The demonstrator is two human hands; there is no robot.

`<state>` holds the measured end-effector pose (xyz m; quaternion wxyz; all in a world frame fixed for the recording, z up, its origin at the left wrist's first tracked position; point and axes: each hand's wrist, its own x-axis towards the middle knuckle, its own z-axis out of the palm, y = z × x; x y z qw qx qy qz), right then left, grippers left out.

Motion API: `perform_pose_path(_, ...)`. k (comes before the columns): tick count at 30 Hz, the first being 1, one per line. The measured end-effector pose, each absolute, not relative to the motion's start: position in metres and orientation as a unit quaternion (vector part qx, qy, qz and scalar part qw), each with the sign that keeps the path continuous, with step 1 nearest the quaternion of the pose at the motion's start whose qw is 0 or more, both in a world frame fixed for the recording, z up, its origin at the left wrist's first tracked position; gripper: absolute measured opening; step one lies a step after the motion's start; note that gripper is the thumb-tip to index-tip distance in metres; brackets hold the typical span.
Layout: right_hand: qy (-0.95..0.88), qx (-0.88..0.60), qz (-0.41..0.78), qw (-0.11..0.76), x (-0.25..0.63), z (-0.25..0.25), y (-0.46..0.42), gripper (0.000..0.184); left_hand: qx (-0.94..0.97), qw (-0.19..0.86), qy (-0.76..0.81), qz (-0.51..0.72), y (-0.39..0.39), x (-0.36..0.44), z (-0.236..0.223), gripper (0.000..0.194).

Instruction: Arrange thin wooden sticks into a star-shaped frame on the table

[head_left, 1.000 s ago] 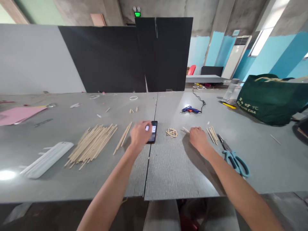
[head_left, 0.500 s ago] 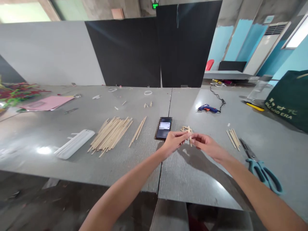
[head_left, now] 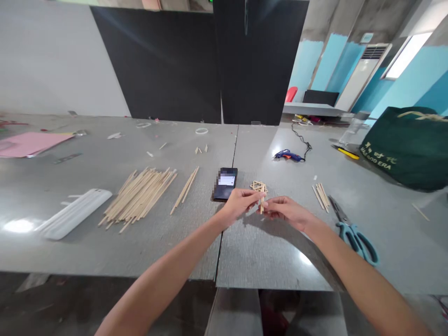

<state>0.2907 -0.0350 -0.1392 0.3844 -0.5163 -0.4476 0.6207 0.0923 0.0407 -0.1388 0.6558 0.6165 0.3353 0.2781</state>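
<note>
Short pale wooden sticks [head_left: 262, 201] stand upright side by side between my two hands, in front of a small star-shaped stick frame [head_left: 258, 185] on the table. My left hand [head_left: 241, 203] pinches them near the top. With thumb and fingers closed, my right hand [head_left: 284, 211] grips them lower down; its fingertips are partly hidden. Just left of the frame lies a phone [head_left: 226, 184] with a lit screen. To the right of my right hand are several cut sticks [head_left: 321, 196] and scissors [head_left: 353, 233] with blue handles.
On the left lie a large pile of sticks [head_left: 140, 196], a few separate sticks [head_left: 185, 190] and a white glue-stick pack [head_left: 75, 213]. Farther back are a blue glue gun [head_left: 289, 155] with its cord, a yellow cutter [head_left: 346, 152] and a green bag [head_left: 402, 149]. Black panels [head_left: 168, 65] border the table.
The view has turned slightly right and down, so things appear farther left. My hands have drawn a little nearer, away from the star-shaped frame, which now shows more fully. Both keep hold of the sticks.
</note>
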Motion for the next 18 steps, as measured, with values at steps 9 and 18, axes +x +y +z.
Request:
perform_pose_path(9, -0.486, -0.496, 0.623, 0.358, 0.2914, -0.1352, -0.0379, 0.047, 0.605, 0.662, 0.333, 0.291, 0.0414, 0.0914, -0.1367, 0.064)
perform_pose_path(18, -0.486, -0.505, 0.616, 0.360, 0.2932, -0.1362, -0.0368, 0.046, 0.617, 0.657, 0.330, 0.281, 0.0424, 0.0916, -0.1396, 0.066)
